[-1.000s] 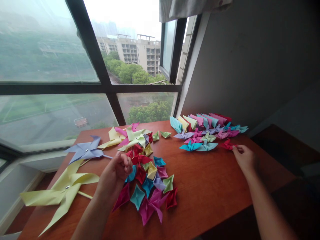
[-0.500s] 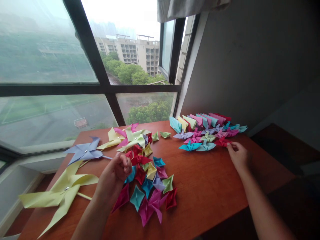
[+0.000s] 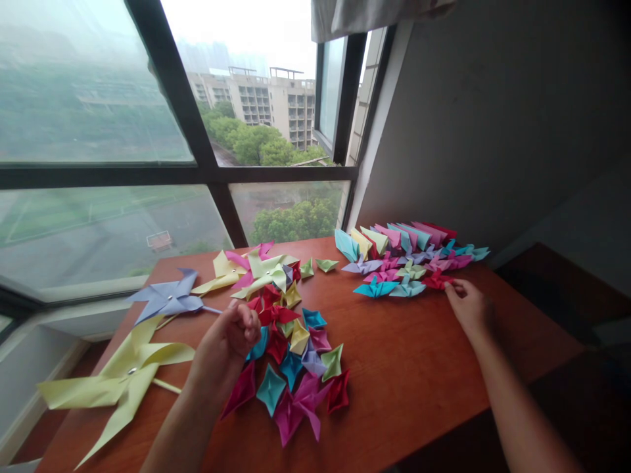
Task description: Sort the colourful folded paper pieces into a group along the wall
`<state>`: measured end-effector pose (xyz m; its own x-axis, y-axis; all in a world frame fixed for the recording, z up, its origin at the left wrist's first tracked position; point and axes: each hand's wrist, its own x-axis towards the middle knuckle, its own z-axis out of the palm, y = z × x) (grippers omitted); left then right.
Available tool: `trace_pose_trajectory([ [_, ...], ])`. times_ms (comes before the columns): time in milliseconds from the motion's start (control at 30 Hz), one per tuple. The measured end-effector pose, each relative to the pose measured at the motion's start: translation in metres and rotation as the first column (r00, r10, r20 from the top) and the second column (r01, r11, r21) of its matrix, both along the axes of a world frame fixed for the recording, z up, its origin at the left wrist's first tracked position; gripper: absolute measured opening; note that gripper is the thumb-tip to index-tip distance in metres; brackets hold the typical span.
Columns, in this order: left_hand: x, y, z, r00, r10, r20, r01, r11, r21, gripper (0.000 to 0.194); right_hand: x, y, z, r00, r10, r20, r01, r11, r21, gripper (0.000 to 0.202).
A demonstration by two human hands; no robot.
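With thumb and fingertips, my right hand (image 3: pixel 470 307) pinches the edge of a red folded paper crane (image 3: pixel 436 280) at the near right end of the rows of paper cranes. A pale blue crane (image 3: pixel 407 287) and a bright blue one (image 3: pixel 375 288) lie to its left. Above the left part of the table, my left hand (image 3: pixel 231 338) is curled into a loose fist; nothing shows in its fingers. Just right of it, a red origami star (image 3: pixel 277 315) and a yellow paper boat (image 3: pixel 299 337) lie among several colourful folded pieces.
A large yellow pinwheel (image 3: pixel 132 372) and a lilac pinwheel (image 3: pixel 171 297) lie at the left of the brown table (image 3: pixel 394 368). Folded paper pieces (image 3: pixel 419 236) stand packed in a row at the back right. A window (image 3: pixel 276 174) rises behind, with a grey wall (image 3: pixel 473 131) beside it.
My right hand and the red crane have shifted very slightly left. My left hand stays in its place.
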<state>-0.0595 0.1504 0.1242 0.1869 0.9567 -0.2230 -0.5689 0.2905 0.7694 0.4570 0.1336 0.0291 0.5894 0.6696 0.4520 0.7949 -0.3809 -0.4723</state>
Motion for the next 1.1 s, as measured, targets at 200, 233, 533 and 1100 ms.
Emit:
trace_pose_trajectory([
  [200, -0.0010, -0.0002, -0.0008, 1.000, 0.000, 0.000, 0.000, 1.000, 0.002, 0.031, 0.0017, -0.0054, -0.0032, 0.998, 0.017, -0.055, -0.019, 0.999, -0.034, 0.044],
  [233, -0.0011, -0.0002, -0.0009, 1.000, 0.001, 0.001, -0.001, 1.000, 0.006, 0.030, 0.0021, -0.0063, -0.0038, 0.998, 0.018, -0.064, -0.021, 0.999, -0.035, 0.043],
  [533, -0.0009, 0.0003, 0.0005, 1.000, 0.013, -0.003, -0.013, 1.000, 0.018, 0.027, 0.0037, -0.0064, -0.0080, 0.998, 0.028, -0.061, -0.030, 0.999, -0.036, 0.042],
  [1100, -0.0033, -0.0006, 0.0014, 1.000, 0.015, 0.005, -0.015, 0.999, 0.029, 0.031, -0.0018, -0.0029, -0.0052, 0.999, 0.042, 0.001, -0.042, 0.998, -0.036, 0.040],
])
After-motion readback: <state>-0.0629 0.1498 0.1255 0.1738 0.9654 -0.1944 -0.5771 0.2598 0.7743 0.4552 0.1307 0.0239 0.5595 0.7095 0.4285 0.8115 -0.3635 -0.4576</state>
